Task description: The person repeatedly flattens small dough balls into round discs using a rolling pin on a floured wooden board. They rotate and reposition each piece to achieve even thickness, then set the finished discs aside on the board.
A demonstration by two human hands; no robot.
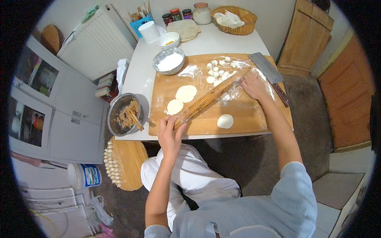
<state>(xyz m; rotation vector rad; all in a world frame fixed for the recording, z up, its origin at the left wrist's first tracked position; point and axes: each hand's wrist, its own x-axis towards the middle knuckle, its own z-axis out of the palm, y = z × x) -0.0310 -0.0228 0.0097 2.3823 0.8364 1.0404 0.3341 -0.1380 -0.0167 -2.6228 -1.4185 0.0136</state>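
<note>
A long wooden rolling pin (209,96) lies diagonally above a floured wooden board (205,128). My left hand (171,135) grips its near left end, thumb and fingers around it. At its far right end is my right hand (253,84), close against the pin; its fingers are partly hidden, so its grip is unclear. Small dough pieces (215,73) cluster beyond the pin. Rolled dough rounds (186,93) lie left of it, and a single flattened dough round (225,121) lies nearer me. Part of another dough piece (224,96) shows beside the pin's middle.
A cleaver (266,67) rests at the board's right edge. A bowl of flour (168,71) stands back left; a metal bowl of filling (110,119) with chopsticks is at the left table edge. Filled dumplings (112,166) line a lower wooden board (131,169). A wicker basket (247,28) stands behind.
</note>
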